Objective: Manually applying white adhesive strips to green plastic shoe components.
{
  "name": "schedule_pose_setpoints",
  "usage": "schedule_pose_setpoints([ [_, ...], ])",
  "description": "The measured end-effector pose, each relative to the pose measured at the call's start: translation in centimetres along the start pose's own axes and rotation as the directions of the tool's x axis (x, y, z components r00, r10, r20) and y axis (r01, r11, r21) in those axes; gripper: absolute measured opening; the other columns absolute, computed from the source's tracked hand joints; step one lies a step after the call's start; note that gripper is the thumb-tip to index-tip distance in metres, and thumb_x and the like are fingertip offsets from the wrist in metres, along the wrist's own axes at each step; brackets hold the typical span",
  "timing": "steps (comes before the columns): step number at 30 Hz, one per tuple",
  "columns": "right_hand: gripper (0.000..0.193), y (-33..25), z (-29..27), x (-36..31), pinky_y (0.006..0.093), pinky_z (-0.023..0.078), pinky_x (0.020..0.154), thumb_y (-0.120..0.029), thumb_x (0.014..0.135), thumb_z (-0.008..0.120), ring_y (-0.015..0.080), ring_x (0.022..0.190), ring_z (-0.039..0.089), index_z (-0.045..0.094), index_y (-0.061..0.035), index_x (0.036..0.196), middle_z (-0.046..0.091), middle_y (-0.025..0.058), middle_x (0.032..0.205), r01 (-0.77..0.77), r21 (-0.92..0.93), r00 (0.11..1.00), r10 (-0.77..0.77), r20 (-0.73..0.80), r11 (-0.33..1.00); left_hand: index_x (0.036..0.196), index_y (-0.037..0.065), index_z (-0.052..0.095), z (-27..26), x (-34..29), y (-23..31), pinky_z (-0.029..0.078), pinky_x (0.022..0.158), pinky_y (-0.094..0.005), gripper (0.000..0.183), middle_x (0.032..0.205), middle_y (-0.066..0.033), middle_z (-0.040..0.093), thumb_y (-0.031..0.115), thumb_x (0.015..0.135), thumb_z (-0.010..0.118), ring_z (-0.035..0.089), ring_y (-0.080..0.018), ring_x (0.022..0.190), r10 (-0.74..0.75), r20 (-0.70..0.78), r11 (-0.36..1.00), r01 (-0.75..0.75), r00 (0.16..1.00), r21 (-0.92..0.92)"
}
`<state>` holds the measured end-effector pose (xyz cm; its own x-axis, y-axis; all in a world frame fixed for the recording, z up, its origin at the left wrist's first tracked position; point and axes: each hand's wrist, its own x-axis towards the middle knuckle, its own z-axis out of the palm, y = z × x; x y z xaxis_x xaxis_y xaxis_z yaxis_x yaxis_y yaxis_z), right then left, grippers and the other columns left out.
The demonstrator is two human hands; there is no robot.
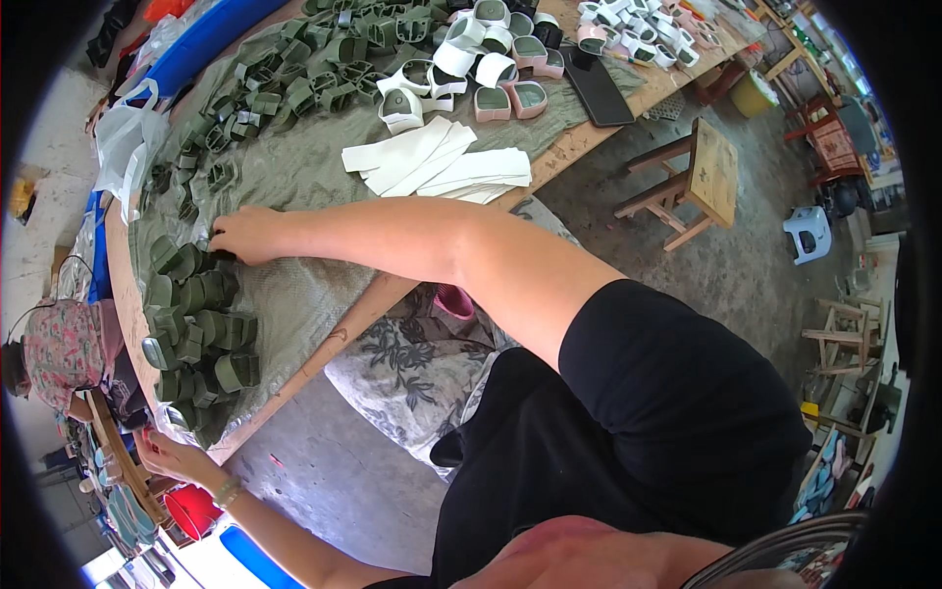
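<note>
My right hand (247,236) reaches across the table, its fingers bent down over a dark green looped strap piece (224,255) that is mostly hidden. Just below it, rows of similar green strap pieces (201,324), which look like sandal uppers, stand packed close together near the table's left corner. Off that corner, my left hand (175,457) hovers beside the nearest pieces with its fingers loosely apart, and I see nothing held in it. More green pieces (324,69) lie scattered over the far part of the greenish sheet (294,177).
White flat strips (442,162) lie mid-table, with white looped pieces (471,44) and a black phone (596,86) beyond. A clear plastic bag (128,147) hangs at the left edge. A wooden stool (702,177) stands right; another person (69,344) is at far left.
</note>
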<state>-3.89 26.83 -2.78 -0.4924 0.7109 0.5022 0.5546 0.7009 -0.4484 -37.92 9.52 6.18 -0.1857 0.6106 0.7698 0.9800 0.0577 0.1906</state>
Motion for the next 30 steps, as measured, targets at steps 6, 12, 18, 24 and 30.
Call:
schedule_pose_setpoints([
  [6, 0.036, 0.3, -8.6, -3.2, 0.0405, 0.049, 0.087, -0.018, 0.077, 0.070, 0.0301, 0.101, 0.057, 0.060, -0.0118, 0.111, 0.058, 0.0106, 0.108, 0.070, 0.189, 0.975, -0.026, -0.223, 0.980, 0.118, 0.000, 0.054, -7.0, -5.1, 15.4, 0.046, 0.083, -0.0370, 0.039, 0.113, -0.0151, 0.055, 0.033, 0.102, 0.040, 0.055, -0.0252, 0.100, 0.201, -0.092, 0.792, -0.217, 0.975, -0.571],
  [12, 0.034, 8.2, -26.5, -10.3, 0.0376, 0.052, 0.078, -0.018, 0.074, 0.071, 0.0277, 0.094, 0.064, 0.065, -0.0120, 0.107, 0.065, 0.0100, 0.100, -0.233, -0.220, 0.816, 0.067, -0.574, 0.947, 0.090, 0.008, 0.057, -10.8, -9.2, 16.6, 0.042, 0.063, -0.0319, 0.029, 0.094, -0.0112, 0.059, 0.037, 0.092, 0.055, 0.055, -0.0215, 0.080, 0.142, -0.312, 0.199, -0.336, 0.939, -0.920],
  [18, 0.038, 18.0, -35.8, -15.6, 0.0479, 0.046, 0.088, -0.034, 0.093, 0.053, 0.0415, 0.106, 0.057, 0.059, -0.0051, 0.116, 0.060, 0.0241, 0.115, -0.631, -0.645, 0.700, 0.676, -0.232, 0.431, 0.091, 0.008, 0.058, -9.6, -10.3, 14.8, 0.041, 0.062, -0.0319, 0.029, 0.091, -0.0104, 0.059, 0.037, 0.091, 0.057, 0.055, -0.0212, 0.078, 0.175, -0.252, 0.159, -0.280, 0.952, -0.947],
  [24, 0.044, 16.8, -36.5, -17.2, 0.0449, 0.046, 0.093, -0.037, 0.093, 0.053, 0.0361, 0.112, 0.058, 0.057, -0.0049, 0.124, 0.059, 0.0244, 0.120, -0.492, -0.383, 0.867, 0.398, -0.301, 0.782, 0.091, 0.007, 0.058, -9.2, -11.7, 17.2, 0.041, 0.061, -0.0320, 0.030, 0.089, -0.0095, 0.059, 0.037, 0.090, 0.059, 0.055, -0.0209, 0.076, 0.257, -0.205, 0.112, -0.240, 0.944, -0.964],
  [30, 0.019, 5.8, -29.9, -21.7, 0.0340, 0.050, 0.079, -0.018, 0.085, 0.065, 0.0227, 0.091, 0.063, 0.069, -0.0116, 0.103, 0.066, 0.0063, 0.098, -0.234, -0.158, 0.970, 0.219, -0.110, 0.959, 0.092, 0.007, 0.058, -11.0, -12.5, 16.9, 0.041, 0.060, -0.0321, 0.031, 0.087, -0.0086, 0.059, 0.038, 0.089, 0.061, 0.055, -0.0206, 0.073, 0.336, -0.161, 0.120, -0.212, 0.928, -0.970],
])
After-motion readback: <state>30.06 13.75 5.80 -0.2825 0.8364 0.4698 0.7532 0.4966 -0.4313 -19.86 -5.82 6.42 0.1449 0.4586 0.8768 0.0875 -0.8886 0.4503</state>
